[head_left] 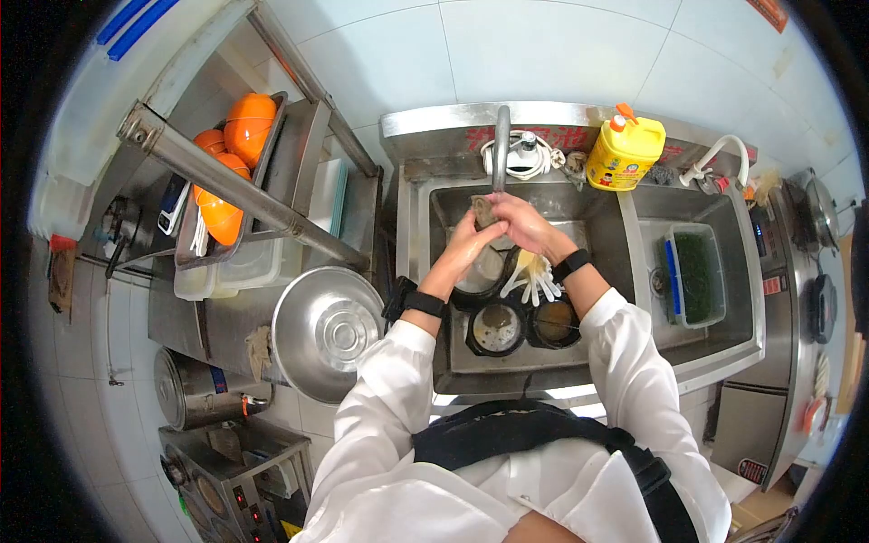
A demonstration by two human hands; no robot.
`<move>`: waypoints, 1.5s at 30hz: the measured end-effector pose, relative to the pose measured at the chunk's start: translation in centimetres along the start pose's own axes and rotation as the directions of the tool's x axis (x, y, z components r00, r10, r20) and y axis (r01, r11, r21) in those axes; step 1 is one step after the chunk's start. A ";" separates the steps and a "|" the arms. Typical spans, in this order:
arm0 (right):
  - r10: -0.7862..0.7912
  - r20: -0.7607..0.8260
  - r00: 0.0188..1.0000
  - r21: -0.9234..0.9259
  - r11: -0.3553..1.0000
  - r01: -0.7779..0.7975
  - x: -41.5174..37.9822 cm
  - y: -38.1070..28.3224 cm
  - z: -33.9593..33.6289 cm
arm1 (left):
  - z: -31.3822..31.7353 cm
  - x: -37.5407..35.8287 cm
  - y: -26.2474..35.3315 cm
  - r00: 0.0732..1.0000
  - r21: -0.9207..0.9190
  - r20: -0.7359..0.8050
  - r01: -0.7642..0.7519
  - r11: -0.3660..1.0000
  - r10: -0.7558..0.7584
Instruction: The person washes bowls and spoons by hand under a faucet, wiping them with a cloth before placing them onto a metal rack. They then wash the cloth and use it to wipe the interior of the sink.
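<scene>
Both of my hands are together over the left sink basin, just below the grey tap. My left hand is closed round a small grey-brown wad, perhaps a rag or scouring pad. Against it presses my right hand, its fingers bent round the wad's right side. Under my hands sits a dark round pot with a pale inside. White gloves with a yellowish cuff lie beside it. Nearer to me stand two dark bowls, one with cloudy liquid and one with brownish liquid.
A yellow jug with an orange pump stands on the sink's back ledge. The right basin holds a clear tub of green stuff. To the left are a large steel bowl and a metal rack with orange bowls.
</scene>
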State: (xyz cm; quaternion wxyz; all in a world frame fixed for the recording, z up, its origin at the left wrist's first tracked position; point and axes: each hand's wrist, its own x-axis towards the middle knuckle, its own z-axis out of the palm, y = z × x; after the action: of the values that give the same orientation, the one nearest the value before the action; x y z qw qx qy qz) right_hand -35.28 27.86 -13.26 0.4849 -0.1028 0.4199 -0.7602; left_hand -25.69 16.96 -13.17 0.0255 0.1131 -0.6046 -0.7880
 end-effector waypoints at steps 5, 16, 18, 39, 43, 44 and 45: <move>-0.004 -0.056 0.998 -0.160 0.987 -0.005 -0.2 -0.8 0.0 | -0.9 1.3 -1.4 0.997 -0.098 -0.081 -0.030 0.995 0.022; -0.175 0.166 0.970 -0.578 0.780 0.240 1.2 -1.4 -1.7 | -2.0 2.9 -1.4 0.990 0.312 0.010 -0.136 0.940 0.140; -0.232 0.170 0.958 -0.657 0.698 0.286 1.0 -1.7 -2.0 | -2.0 2.6 -0.7 0.991 0.365 -0.003 -0.123 0.923 0.134; 0.244 -0.387 0.889 -0.014 0.963 -0.270 0.9 0.6 0.0 | 1.9 -1.3 -2.0 0.999 -0.118 0.050 0.001 0.993 0.005; -0.132 -0.288 0.949 -0.117 0.988 0.102 1.8 3.0 -3.0 | -0.7 -0.2 -3.7 0.945 0.623 -0.252 -0.007 0.782 0.209; -0.099 -0.252 0.963 -0.045 0.995 0.090 1.6 2.9 -3.1 | -1.8 0.6 -5.6 0.948 0.666 -0.109 -0.153 0.731 0.298; -0.067 -0.213 0.975 0.025 0.997 0.074 1.4 2.7 -3.1 | -2.2 1.4 -7.1 0.949 0.664 -0.111 -0.150 0.733 0.295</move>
State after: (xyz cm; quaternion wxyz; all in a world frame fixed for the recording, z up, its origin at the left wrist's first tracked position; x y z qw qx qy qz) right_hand -36.03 27.89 -17.56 0.4115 -0.0281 0.4527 -0.7905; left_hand -25.90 16.51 -20.74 0.1430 0.1233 -0.8422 -0.5051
